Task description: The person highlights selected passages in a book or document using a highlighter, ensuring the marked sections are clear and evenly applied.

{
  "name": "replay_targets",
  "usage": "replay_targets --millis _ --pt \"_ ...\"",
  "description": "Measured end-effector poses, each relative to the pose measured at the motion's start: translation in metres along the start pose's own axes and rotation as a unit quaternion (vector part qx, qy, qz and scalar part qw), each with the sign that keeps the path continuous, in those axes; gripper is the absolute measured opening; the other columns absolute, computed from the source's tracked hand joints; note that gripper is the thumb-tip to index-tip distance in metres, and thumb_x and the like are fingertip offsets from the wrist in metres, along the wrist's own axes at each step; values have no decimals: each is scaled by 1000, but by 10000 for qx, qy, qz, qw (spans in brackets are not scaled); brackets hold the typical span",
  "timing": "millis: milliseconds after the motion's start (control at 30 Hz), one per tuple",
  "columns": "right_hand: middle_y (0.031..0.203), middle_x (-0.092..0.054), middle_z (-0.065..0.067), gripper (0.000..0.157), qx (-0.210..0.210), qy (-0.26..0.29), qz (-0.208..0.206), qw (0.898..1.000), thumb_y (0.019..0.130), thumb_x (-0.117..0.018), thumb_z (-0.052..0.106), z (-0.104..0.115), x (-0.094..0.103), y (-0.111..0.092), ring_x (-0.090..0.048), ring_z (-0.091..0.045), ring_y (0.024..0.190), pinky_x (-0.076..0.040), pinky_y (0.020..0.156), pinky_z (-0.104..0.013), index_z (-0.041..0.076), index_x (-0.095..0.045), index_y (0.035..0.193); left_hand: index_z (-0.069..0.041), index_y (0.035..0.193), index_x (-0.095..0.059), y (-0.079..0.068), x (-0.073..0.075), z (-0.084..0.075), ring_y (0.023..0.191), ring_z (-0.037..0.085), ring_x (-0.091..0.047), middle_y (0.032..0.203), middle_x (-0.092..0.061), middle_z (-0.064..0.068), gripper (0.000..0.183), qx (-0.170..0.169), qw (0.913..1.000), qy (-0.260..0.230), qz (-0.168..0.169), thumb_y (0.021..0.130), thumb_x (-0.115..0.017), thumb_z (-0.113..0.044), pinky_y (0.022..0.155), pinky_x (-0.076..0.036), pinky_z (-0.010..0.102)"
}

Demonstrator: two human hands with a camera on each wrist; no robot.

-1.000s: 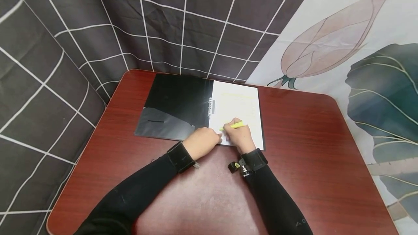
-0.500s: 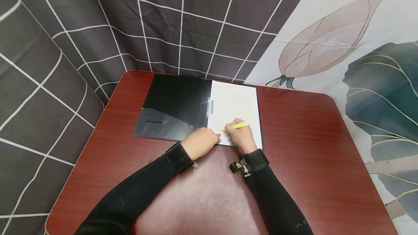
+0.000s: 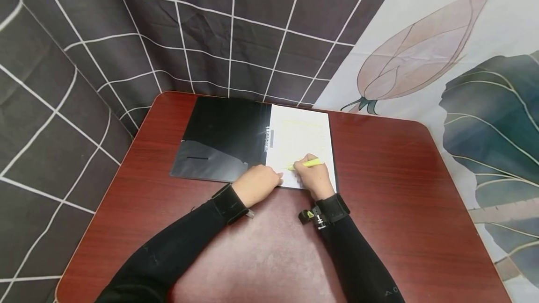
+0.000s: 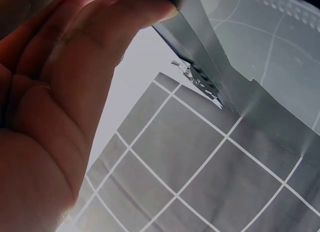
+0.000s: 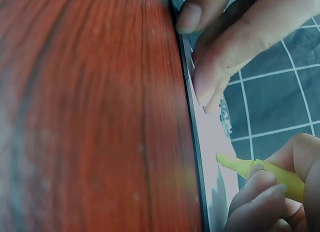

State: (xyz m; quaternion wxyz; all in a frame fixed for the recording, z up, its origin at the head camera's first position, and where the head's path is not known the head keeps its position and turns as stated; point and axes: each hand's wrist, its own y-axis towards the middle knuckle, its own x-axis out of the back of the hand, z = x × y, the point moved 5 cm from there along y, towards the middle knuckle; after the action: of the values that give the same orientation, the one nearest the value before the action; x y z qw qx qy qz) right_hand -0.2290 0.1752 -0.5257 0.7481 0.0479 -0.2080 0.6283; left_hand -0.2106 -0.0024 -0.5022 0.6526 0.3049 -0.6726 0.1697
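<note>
A black ring binder (image 3: 229,127) lies spread flat, with white paper (image 3: 300,137) on its right side. My right hand (image 3: 315,179) grips a yellow highlighter (image 3: 312,162) near the page's lower part. In the right wrist view, the tip of the highlighter (image 5: 280,178) meets the paper beside the fingers holding it. My left hand (image 3: 258,185) rests at the binder's lower edge, left of the highlighter. Its fingers (image 5: 232,55) press on the sheet, with the thumb by the edge. Faint yellow marks show on the page; its text is too small to read.
The binder sits near the back edge of a reddish-brown table (image 3: 387,191). A metal ring clasp (image 3: 267,139) runs along its spine, and a clear pocket (image 3: 206,159) covers the lower left. Behind hangs a dark gridded curtain (image 3: 252,27). Straps with small devices circle both wrists.
My right hand has slid the highlighter slightly to the right across the page. The left hand keeps its place on the sheet. The whole head view has shifted a little.
</note>
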Motion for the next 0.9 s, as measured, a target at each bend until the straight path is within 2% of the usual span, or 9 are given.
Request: replay_targets --millis 167,200,333,433,467,567,667,733,900 --pt "57 -57 3 21 86 0 -58 9999 89 -65 5 -5 2 4 -48 -12 48 -37 43 -26 15 -57 72 -18 90 -86 5 -27 11 71 24 -75 78 -79 4 38 102 9998 -100 -146 118 -61 -24 60 -55 47" --pt "57 -57 3 20 75 18 -54 10000 89 -65 5 -7 2 6 -48 -12 48 -37 43 -27 14 -57 73 -18 90 -87 5 -25 11 70 25 -75 78 -80 5 37 153 9997 -175 -86 117 -62 -23 60 -55 46" --pt "57 -58 2 19 -105 42 -38 9999 89 -67 8 -21 2 16 -48 -13 47 -37 42 -27 14 -58 74 -19 93 -88 9 -50 19 73 27 -78 81 -81 6 43 276 9993 -239 -4 120 -57 -29 65 -60 45" --pt "57 -57 4 21 -204 -81 -59 9997 92 -67 6 -12 3 8 -48 -10 48 -37 43 -24 14 -57 75 -19 94 -89 10 -60 22 74 26 -78 82 -82 5 43 301 9995 -136 31 120 -57 -31 67 -62 47" --pt "57 -57 4 20 -217 -80 -52 9997 92 -67 6 -11 3 7 -48 -10 49 -37 44 -24 14 -57 75 -19 93 -88 10 -58 21 74 26 -78 82 -81 5 41 296 9994 -153 5 120 -59 -30 67 -63 47" --pt "58 -57 4 20 -85 -50 -28 9999 92 -66 5 -11 4 7 -49 -11 49 -38 43 -25 14 -58 75 -17 93 -88 6 -32 12 73 27 -77 81 -81 7 37 226 9996 -165 -19 118 -62 -25 64 -61 47" --pt "58 -59 1 18 31 85 10 10000 89 -66 5 -28 4 20 -51 -15 48 -39 41 -29 14 -60 75 -14 94 -88 2 -1 3 74 28 -77 81 -81 9 33 177 9992 -365 45 115 -65 -20 65 -61 48" --pt "57 -59 2 18 128 129 11 9998 88 -66 5 -34 4 24 -51 -16 47 -39 40 -30 15 -60 75 -15 92 -88 2 -5 5 73 27 -77 81 -81 9 37 140 9992 -374 -13 117 -61 -20 64 -60 49" --pt "59 -59 3 19 -106 401 158 9990 93 -66 5 -18 7 10 -51 -11 49 -41 43 -25 14 -59 77 -14 93 -87 0 2 1 74 28 -77 82 -81 10 36 75 9997 -232 56 118 -61 -19 66 -62 47"
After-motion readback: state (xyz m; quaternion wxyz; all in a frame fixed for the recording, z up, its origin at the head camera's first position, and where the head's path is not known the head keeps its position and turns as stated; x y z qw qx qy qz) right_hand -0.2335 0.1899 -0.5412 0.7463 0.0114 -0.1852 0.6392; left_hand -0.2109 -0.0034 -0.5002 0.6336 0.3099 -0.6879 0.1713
